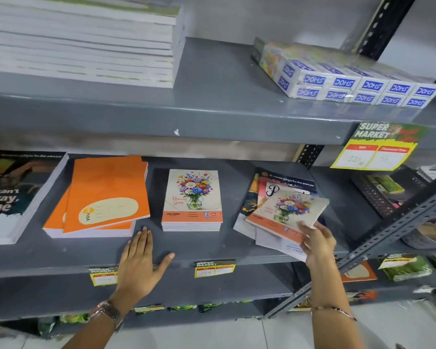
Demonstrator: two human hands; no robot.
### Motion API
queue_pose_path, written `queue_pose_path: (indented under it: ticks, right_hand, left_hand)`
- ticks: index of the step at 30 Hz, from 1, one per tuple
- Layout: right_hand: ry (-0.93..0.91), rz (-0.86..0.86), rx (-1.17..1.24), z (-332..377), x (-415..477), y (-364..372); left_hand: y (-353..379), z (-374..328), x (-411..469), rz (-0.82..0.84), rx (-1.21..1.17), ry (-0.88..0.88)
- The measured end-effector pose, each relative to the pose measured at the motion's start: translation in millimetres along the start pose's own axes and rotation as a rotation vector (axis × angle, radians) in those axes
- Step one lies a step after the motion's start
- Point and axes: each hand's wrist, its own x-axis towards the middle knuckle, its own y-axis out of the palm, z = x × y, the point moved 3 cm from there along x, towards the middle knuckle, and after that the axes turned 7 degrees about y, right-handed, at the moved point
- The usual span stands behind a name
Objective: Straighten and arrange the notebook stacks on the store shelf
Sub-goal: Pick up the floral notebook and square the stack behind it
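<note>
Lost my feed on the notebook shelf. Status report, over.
Left hand flat on shelf, empty. Right hand gripping floral notebook atop messy pile. Orange stack skewed, floral stack neat. Nothing in the way.

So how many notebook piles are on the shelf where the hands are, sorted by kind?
Orange pile: 1
Neat flower pile: 1
Dark-cover pile: 1
Messy mixed pile, its top flower notebook in the right hand: 1
Total: 4

A grey metal shelf (212, 245) carries an orange notebook stack (101, 197), a floral notebook stack (192, 200), and a jumbled pile (275, 212).
</note>
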Motion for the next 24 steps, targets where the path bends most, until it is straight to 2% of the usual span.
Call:
queue_pose_path:
  ticks: [4, 10, 14, 21, 24]
  right_hand:
    - [-0.105, 0.096, -0.027, 17.8, -10.9, 40.6]
    - [0.018, 0.349, -0.165, -0.9, -19.7, 117.9]
    - [0.034, 0.382, -0.254, -23.4, -13.2, 147.8]
    - [-0.117, 0.296, -0.558, -45.5, 3.5, 157.5]
    - [-0.160, 0.283, -0.588, -48.6, 2.1, 156.4]
  left_hand:
    - [-0.6, 0.4, -0.9, 0.034, -0.021, -0.005]
    - [-0.4, 1.1, -1.3, -0.025, -0.035, 0.006]
    - [0.2, 1.6, -0.5, -0.047, -0.047, 0.011]
    - [2.5, 4.3, 0.2, -0.001, -0.057, 0.008]
    - [1.9, 4.1, 0.7, -0.021, -0.047, 0.009]
